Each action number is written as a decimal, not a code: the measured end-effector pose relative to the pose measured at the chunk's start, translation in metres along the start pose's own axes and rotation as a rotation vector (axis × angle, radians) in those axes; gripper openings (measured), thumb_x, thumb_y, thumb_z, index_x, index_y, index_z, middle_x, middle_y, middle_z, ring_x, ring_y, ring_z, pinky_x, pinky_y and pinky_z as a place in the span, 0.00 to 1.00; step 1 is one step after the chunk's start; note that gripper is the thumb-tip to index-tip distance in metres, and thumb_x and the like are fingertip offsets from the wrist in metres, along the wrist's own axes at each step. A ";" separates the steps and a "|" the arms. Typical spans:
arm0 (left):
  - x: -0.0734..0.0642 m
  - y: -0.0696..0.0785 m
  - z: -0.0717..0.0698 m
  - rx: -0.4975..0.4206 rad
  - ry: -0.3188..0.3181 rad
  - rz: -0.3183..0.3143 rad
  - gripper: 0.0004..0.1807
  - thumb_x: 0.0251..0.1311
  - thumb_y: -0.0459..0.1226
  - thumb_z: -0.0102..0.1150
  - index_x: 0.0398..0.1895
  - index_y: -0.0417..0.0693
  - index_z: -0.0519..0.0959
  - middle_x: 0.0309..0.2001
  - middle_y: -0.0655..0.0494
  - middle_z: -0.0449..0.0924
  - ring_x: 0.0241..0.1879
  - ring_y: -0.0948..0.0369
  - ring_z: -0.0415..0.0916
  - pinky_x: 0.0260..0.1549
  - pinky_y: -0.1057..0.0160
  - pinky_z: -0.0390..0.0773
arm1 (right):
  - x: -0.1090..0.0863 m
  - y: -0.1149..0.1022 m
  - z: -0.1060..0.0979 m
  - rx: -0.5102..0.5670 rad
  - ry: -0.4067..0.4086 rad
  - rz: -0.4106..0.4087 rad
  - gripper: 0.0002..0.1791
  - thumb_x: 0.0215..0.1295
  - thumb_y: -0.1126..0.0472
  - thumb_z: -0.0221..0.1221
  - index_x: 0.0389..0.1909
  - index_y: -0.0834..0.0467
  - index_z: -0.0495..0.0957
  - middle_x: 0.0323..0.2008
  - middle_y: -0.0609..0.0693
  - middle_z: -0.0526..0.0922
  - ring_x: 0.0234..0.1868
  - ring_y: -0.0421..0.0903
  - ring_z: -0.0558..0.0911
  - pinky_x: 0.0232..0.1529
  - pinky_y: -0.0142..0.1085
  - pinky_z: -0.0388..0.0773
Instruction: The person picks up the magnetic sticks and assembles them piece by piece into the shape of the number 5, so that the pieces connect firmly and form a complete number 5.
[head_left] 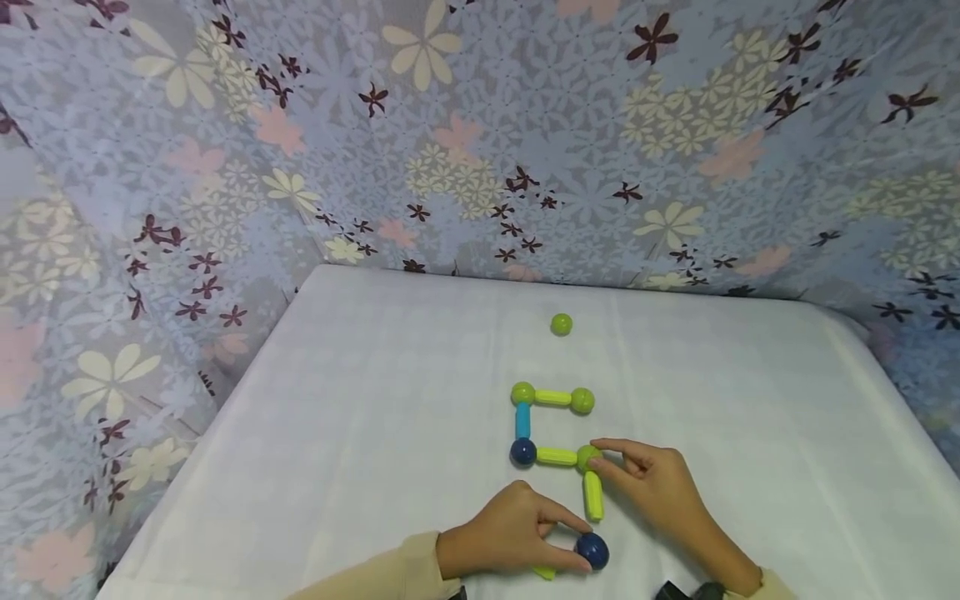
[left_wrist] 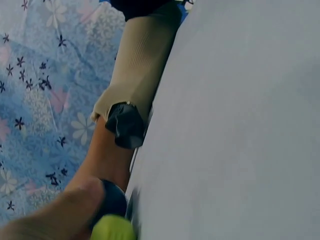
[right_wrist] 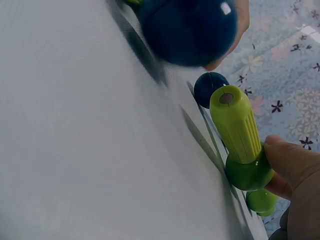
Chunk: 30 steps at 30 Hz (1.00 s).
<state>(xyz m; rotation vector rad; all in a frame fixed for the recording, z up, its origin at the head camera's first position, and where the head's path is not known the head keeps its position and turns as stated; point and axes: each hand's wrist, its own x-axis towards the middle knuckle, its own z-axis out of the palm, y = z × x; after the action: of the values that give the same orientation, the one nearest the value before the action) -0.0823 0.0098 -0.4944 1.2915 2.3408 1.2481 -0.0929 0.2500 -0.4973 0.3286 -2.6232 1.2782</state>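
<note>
My left hand (head_left: 517, 533) pinches a dark blue ball (head_left: 592, 551) between thumb and index finger. A yellow-green rod (head_left: 545, 573) shows partly from under that hand; its other end is hidden. With thumb and index finger my right hand (head_left: 656, 487) holds a green ball (head_left: 589, 458). From this ball a yellow-green rod (head_left: 593, 497) points toward me, its free end showing a grey disc in the right wrist view. Another yellow-green rod (head_left: 557, 457) joins the green ball to a second dark blue ball (head_left: 522, 452). The left-held blue ball (right_wrist: 187, 30) looms large in the right wrist view.
A blue rod (head_left: 522, 421) runs from the second blue ball to a green ball (head_left: 522, 393). A yellow-green rod (head_left: 552, 398) links that to another green ball (head_left: 582, 401). One loose green ball (head_left: 561, 324) lies farther back on the white tabletop (head_left: 375, 375). Flowered cloth (head_left: 480, 150) hangs behind.
</note>
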 end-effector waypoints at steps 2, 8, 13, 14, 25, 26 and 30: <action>0.002 0.002 0.002 0.052 0.001 0.006 0.17 0.54 0.48 0.78 0.45 0.55 0.91 0.09 0.71 0.60 0.11 0.81 0.50 0.14 0.78 0.56 | -0.001 0.000 0.000 0.005 0.002 0.011 0.11 0.62 0.53 0.73 0.45 0.47 0.90 0.12 0.37 0.58 0.15 0.31 0.56 0.16 0.31 0.59; 0.005 0.002 0.006 0.128 0.051 0.014 0.18 0.54 0.51 0.77 0.46 0.56 0.91 0.09 0.73 0.60 0.11 0.82 0.48 0.14 0.78 0.57 | -0.001 -0.001 0.000 0.010 0.005 0.031 0.11 0.61 0.53 0.73 0.44 0.47 0.90 0.12 0.37 0.58 0.15 0.31 0.56 0.16 0.30 0.59; 0.007 0.002 0.009 0.198 0.101 0.015 0.18 0.52 0.53 0.78 0.44 0.58 0.91 0.09 0.74 0.59 0.11 0.82 0.45 0.13 0.78 0.56 | -0.001 -0.003 0.000 0.004 0.006 0.047 0.11 0.62 0.52 0.73 0.44 0.46 0.90 0.12 0.37 0.59 0.15 0.32 0.56 0.16 0.30 0.59; 0.007 0.002 0.009 0.204 0.107 0.010 0.18 0.52 0.53 0.78 0.43 0.58 0.91 0.09 0.74 0.59 0.11 0.82 0.45 0.13 0.78 0.55 | -0.002 -0.003 0.000 0.003 0.005 0.049 0.11 0.62 0.52 0.73 0.44 0.46 0.90 0.12 0.37 0.59 0.15 0.32 0.56 0.16 0.30 0.59; 0.006 0.004 0.008 0.272 0.147 -0.001 0.18 0.50 0.55 0.79 0.40 0.58 0.91 0.10 0.75 0.60 0.13 0.84 0.46 0.15 0.79 0.55 | -0.001 -0.001 0.001 -0.005 0.001 0.046 0.12 0.61 0.51 0.73 0.45 0.47 0.89 0.12 0.36 0.58 0.15 0.32 0.56 0.16 0.31 0.60; 0.006 0.004 0.008 0.271 0.145 -0.004 0.18 0.50 0.55 0.78 0.40 0.58 0.91 0.10 0.75 0.60 0.13 0.84 0.46 0.15 0.79 0.55 | -0.001 -0.001 0.002 -0.007 0.002 0.047 0.12 0.61 0.51 0.73 0.45 0.47 0.89 0.12 0.36 0.58 0.15 0.32 0.56 0.16 0.32 0.60; 0.005 0.002 0.009 0.259 0.135 -0.018 0.18 0.51 0.56 0.77 0.41 0.59 0.91 0.09 0.75 0.60 0.12 0.84 0.47 0.14 0.79 0.55 | -0.002 -0.001 0.003 -0.007 0.005 0.046 0.12 0.61 0.50 0.73 0.45 0.47 0.90 0.12 0.36 0.58 0.15 0.32 0.56 0.16 0.32 0.59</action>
<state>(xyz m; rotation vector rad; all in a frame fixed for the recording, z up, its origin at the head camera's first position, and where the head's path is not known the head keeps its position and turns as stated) -0.0796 0.0194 -0.4972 1.2903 2.6763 1.0858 -0.0914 0.2478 -0.4990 0.2654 -2.6452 1.2814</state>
